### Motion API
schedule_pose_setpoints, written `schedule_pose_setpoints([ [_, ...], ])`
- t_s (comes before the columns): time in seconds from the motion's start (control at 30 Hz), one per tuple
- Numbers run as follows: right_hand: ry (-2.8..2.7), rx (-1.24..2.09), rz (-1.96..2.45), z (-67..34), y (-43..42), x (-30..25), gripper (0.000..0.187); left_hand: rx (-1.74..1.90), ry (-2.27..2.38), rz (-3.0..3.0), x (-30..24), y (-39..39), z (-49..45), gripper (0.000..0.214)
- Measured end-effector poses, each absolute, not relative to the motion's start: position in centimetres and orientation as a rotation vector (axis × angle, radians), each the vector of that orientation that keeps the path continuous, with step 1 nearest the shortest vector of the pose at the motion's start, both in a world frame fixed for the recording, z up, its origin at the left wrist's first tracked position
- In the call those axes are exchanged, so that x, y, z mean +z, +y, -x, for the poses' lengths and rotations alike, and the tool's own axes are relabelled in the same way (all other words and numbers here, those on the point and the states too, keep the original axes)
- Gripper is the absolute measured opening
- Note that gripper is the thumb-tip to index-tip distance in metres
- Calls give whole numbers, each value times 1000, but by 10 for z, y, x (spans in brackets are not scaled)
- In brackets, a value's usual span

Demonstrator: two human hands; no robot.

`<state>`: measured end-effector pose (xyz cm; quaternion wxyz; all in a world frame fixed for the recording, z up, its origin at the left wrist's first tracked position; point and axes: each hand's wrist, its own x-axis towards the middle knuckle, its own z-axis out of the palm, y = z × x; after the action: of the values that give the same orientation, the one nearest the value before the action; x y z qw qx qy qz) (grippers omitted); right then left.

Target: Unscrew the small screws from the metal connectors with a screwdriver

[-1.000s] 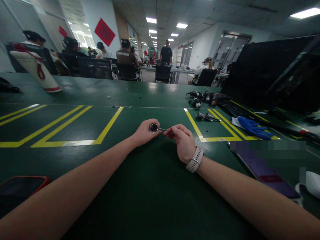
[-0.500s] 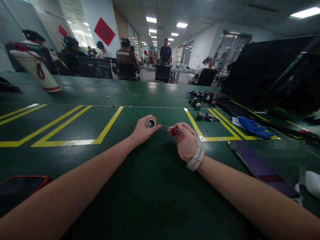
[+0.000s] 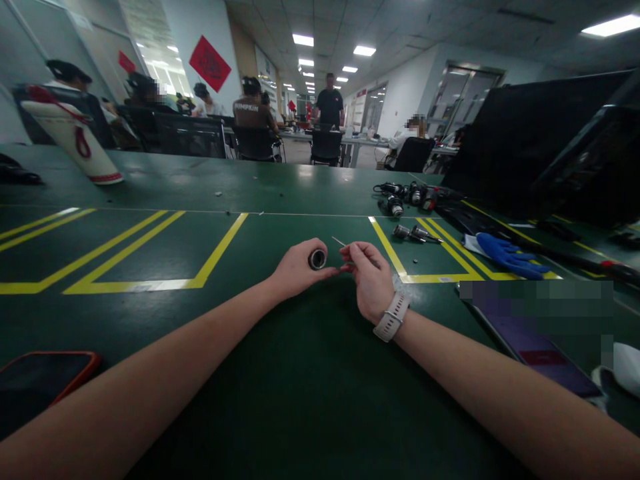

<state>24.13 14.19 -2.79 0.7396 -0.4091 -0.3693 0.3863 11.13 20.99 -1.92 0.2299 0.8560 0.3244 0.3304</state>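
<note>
My left hand (image 3: 296, 268) is closed round a small black cylindrical part with a silver rim (image 3: 317, 259), held just above the green table (image 3: 300, 373) with its open end turned toward my right hand. My right hand (image 3: 369, 275), with a pale watch strap on the wrist, pinches a thin metal tool (image 3: 340, 242) whose tip points up and away to the left. The two hands almost touch at the fingertips.
Yellow tape lines (image 3: 220, 248) mark boxes on the table. Several black and silver parts (image 3: 410, 195) lie at the back right, with a blue glove (image 3: 505, 254) and dark screens beside them. A phone (image 3: 40, 380) lies near left, a tablet (image 3: 530, 340) near right. People sit at desks behind.
My left hand turned the cylindrical part so its open end faces right instead of up. My right hand drew the thin tool out of it and tilted the tip upward.
</note>
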Motion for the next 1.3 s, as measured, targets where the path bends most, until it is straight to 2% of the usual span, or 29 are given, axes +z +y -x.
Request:
schedule_pose_setpoints([
  [0.17, -1185, 761, 1027, -240, 135, -29, 17, 797, 738, -2398, -21, 199, -118, 46],
  [0.37, -1440, 473, 1194, -244, 133, -27, 17, 706, 707, -2423, -22, 200, -117, 48],
  [0.5, -1497, 395, 1203, -247, 134, -22, 16, 712, 698, -2500, -21, 201, -117, 50],
  [0.73, -1422, 144, 1295, -274, 147, -14, 10, 955, 821, -2551, -22, 204, -115, 85],
  [0.9, -1390, -87, 1526, -313, 165, -19, 8, 904, 846, -2504, -22, 205, -114, 85],
  [1.3, -1444, -253, 1840, -350, 176, -29, 13, 769, 847, -2456, -17, 201, -111, 71],
])
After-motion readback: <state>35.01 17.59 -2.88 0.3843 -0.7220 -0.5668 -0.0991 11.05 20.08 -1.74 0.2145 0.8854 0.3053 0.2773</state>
